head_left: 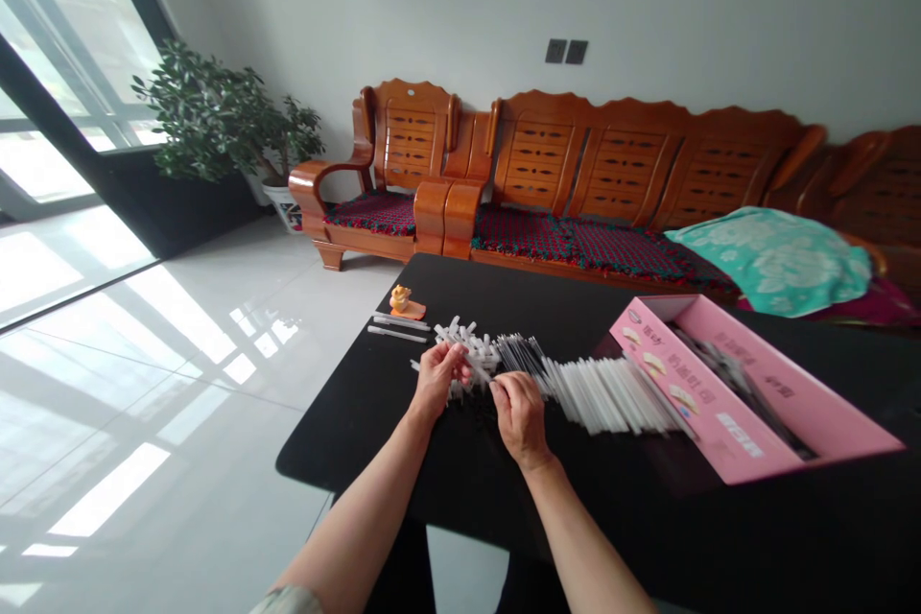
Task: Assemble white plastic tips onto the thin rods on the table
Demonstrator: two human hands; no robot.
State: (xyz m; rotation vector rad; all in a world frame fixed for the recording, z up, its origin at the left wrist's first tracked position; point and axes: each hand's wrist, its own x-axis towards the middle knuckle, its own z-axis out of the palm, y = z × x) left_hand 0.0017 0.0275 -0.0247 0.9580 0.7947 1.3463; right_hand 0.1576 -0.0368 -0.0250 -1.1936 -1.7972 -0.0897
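My left hand [436, 380] is closed in a pinch on a slim whitish pen part [478, 370], above the black table. Just to the right, my right hand [519, 413] is also closed, its fingertips at the other end of that part; its grip is partly hidden. Behind the hands lies a loose pile of short white pen caps [460, 334]. Dark pen refills [521, 354] lie beside the pile, followed by a row of translucent white pen barrels [611, 395]. Two whitish pens [400, 328] rest at the far left. Small black pieces are blurred below my hands.
A pink box [691, 393] with dark contents stands on the black table [345, 432] at right. A small orange-and-yellow figurine [403, 301] sits near the far left corner. Beyond are a wooden sofa [611, 173], a turquoise cloth [784, 259] and a potted plant [230, 125].
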